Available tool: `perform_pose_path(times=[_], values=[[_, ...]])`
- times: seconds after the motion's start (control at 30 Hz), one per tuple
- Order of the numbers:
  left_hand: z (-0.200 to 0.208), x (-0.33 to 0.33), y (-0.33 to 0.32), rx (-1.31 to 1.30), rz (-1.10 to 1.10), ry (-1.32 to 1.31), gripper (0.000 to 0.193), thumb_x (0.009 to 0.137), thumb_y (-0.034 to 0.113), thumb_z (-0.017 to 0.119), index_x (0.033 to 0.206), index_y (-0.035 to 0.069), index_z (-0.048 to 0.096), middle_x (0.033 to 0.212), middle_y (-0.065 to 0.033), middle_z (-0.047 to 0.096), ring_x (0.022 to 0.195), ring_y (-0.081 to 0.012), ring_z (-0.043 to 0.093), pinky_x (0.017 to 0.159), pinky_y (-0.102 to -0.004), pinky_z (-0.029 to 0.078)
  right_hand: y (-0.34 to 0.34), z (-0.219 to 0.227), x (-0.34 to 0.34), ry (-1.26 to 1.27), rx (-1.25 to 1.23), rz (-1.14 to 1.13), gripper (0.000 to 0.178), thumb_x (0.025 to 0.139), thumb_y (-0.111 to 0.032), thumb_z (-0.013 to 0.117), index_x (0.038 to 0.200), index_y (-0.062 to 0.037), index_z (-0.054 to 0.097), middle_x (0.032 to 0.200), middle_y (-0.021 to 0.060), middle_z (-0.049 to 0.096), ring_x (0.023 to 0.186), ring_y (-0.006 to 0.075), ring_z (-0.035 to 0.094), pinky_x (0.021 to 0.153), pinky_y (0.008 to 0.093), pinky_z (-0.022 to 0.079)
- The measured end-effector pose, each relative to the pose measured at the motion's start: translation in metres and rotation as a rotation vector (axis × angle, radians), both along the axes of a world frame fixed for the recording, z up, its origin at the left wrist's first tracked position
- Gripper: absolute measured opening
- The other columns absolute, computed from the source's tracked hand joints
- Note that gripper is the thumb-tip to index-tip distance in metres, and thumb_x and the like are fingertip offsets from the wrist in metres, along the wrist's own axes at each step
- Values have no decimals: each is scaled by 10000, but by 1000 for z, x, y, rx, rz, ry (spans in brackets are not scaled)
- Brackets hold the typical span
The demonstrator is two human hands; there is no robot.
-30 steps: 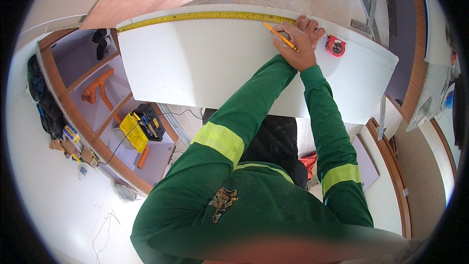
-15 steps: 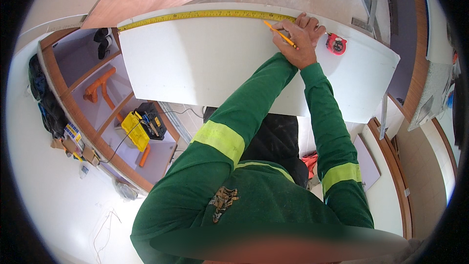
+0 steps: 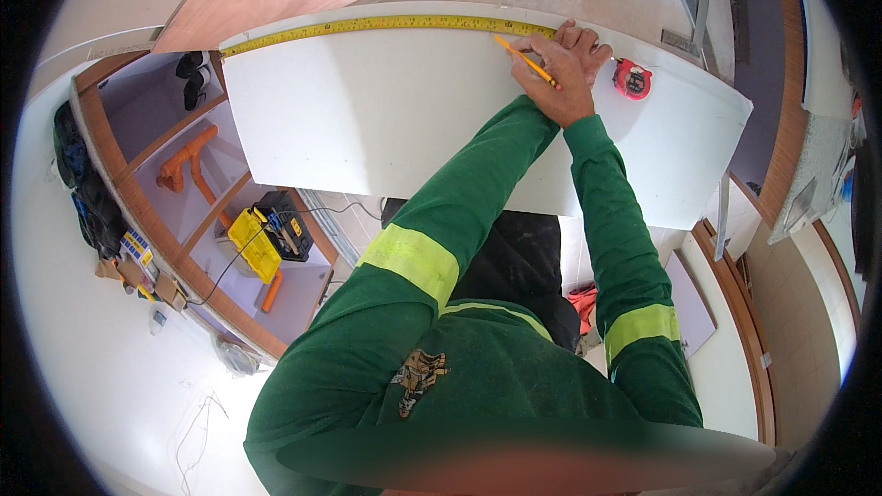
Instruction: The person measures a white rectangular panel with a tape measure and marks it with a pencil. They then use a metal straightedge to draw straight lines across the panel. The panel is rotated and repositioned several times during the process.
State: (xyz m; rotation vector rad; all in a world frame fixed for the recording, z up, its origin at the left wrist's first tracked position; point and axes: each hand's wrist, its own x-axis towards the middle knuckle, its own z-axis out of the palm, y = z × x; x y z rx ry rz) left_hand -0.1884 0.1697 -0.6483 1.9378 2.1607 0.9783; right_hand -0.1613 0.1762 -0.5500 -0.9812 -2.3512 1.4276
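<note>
A yellow tape measure blade [image 3: 367, 26] stretches along the far edge of a long white panel [image 3: 367, 119], from its left end to my hands. Its red case [image 3: 632, 80] rests on the panel just right of them. My right hand [image 3: 560, 83] crosses over the left and grips an orange pencil [image 3: 526, 62], one end pointing left beside the blade. Mostly hidden underneath, my left hand [image 3: 584, 43] shows bent fingers at the blade, holding it against the panel. My left forearm passes beneath the right wrist.
At the left, a wood-edged cabinet frame [image 3: 188, 248] holds orange pipes [image 3: 188, 158] and a black toolbox with a yellow lid [image 3: 255, 243]. A dark cable [image 3: 216, 285] trails there. A metal straightedge [image 3: 702, 14] lies beyond the panel's right part.
</note>
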Motion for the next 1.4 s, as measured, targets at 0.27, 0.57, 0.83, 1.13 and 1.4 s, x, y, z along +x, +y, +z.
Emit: perform_pose_path(times=[0.27,0.57,0.83,1.13,1.4], values=[[7,-1,1,-11,9,-42,263,761,197,702,1019,171,660,1049,-59,574,1072,-272,550,1159,-534,421,0,2,-1,20,-50,16,244,883,-184,688,1086,-49,706,1018,144,752,1011,349,700,965,404,512],[29,-6,-6,-33,19,-124,237,850,140,648,1084,125,684,1105,-78,604,1139,-322,552,1182,-511,391,46,30,67,-302,533,-221,258,1004,-269,653,1216,-128,699,1256,107,676,1220,330,606,1011,443,488],[35,-63,-28,-85,46,-145,163,877,163,693,1032,132,736,1066,-80,666,1105,-320,580,1011,-486,458,64,-14,104,-571,428,-50,284,1042,-363,595,1246,-171,644,1290,64,606,1237,304,575,932,592,502],[86,-260,-178,-560,-51,29,109,936,188,676,1002,152,754,996,-54,688,956,-302,659,843,-461,487,-17,26,75,-697,400,178,415,829,-156,773,1196,-142,581,1232,75,599,1158,303,617,833,599,539],[133,-170,-200,-493,-656,-39,105,919,204,631,959,172,722,892,-34,656,905,-258,670,826,-450,474,-195,71,51,-466,-124,-235,142,957,-136,643,1069,-49,641,1037,236,643,950,478,665,847,562,541]])
